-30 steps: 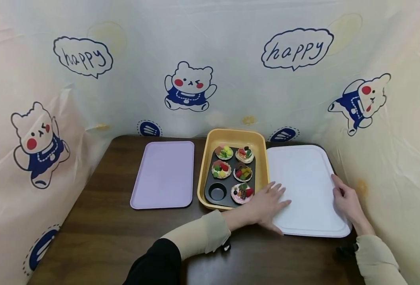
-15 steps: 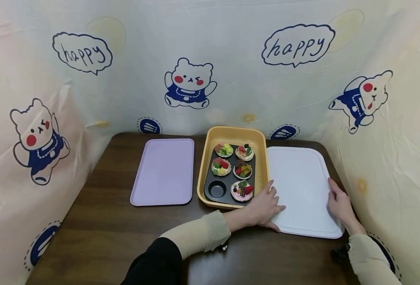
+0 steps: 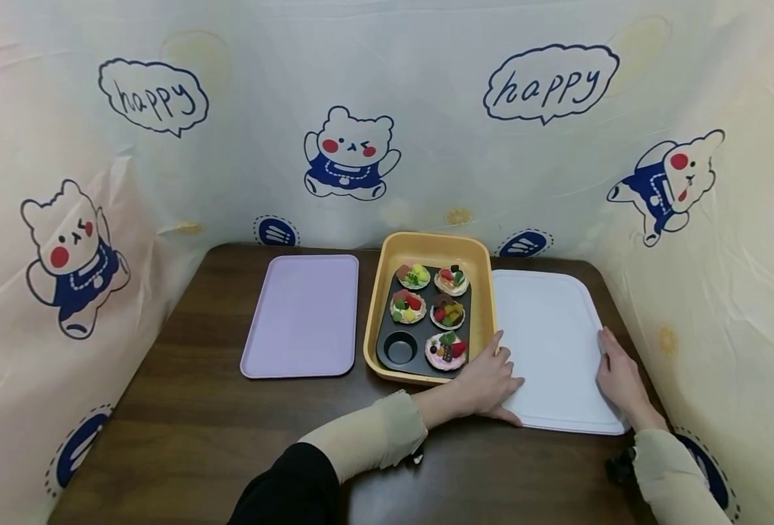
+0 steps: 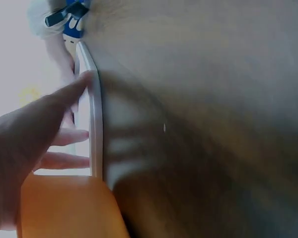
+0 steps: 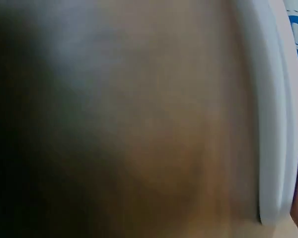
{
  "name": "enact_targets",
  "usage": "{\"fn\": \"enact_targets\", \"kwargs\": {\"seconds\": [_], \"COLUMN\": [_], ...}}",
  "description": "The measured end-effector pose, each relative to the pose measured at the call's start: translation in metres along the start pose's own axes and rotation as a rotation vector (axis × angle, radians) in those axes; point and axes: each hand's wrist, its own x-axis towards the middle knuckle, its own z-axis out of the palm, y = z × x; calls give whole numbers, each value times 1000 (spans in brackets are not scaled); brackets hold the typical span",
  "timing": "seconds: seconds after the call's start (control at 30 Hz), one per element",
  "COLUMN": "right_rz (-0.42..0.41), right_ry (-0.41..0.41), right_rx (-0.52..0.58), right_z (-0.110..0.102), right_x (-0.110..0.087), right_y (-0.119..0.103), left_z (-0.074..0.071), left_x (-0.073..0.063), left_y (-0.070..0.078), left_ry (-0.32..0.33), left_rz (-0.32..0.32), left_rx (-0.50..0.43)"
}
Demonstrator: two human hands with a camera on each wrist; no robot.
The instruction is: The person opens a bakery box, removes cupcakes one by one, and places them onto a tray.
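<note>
1. The white tray [image 3: 547, 350] lies on the dark wood bench [image 3: 184, 437], at the right end and just beside the yellow bin [image 3: 438, 249]; whether the two touch is hard to tell.
2. The left hand [image 3: 484, 379] rests at the tray's near-left corner, beside the bin. Its grip is not closed: the left wrist view shows fingers [image 4: 72, 136] stretched out and spread over the tray, with the thumb at the rim.
3. The right hand [image 3: 621, 375] lies along the tray's right edge, fingers against the rim. I cannot tell whether that grip pinches it; the fingers' undersides are hidden and the right wrist view catches only a blurred part of the hand.
4. The tray looks like thin, smooth plastic: probably light, stiff and not easily broken, though apt to slide on the bench and slick under flat fingers.
5. The two long side rims seem the best hold, one hand opposite the other, since the raised lip gives fingertips something to catch. The left side, close to the bin, looks tighter for fingers.
6. In the bin sits a dark six-cup muffin pan [image 3: 417, 338] with five fruit tarts [image 3: 407, 308]; a lilac tray [image 3: 302, 317] lies farther left.
</note>
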Motion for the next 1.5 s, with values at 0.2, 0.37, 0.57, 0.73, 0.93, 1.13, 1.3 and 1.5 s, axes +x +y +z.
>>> {"fn": "enact_targets", "kwargs": {"seconds": [0.2, 0.37, 0.57, 0.73, 0.93, 1.13, 1.3, 1.5], "right_rz": [44, 19, -66, -119, -137, -150, -118, -113], "right_ry": [4, -19, -2, -8, -45, -66, -125, -186], "right_rx": [24, 3, 11, 29, 44, 56, 61, 107], "right_z": [-3, -2, 0, 0, 2, 9, 16, 27], "right_x": [2, 2, 5, 12, 22, 28, 27, 22], "right_y": [-8, -14, -34, -57, -82, -108, -127, -147], "left_z": [-1, -4, -9, -10, -3, 9, 14, 18], "left_x": [4, 6, -2, -19, -37, -52, -63, -71], "left_y": [1, -6, -32, -62, -90, -115, -126, -138], "left_ry": [-28, -82, -89, -28, 7, 36, 30, 1], "left_rz": [-38, -53, -84, -167, -286, -369, -440, -500], "left_rx": [-101, -276, -519, -567, -617, -653, -709, -702]}}
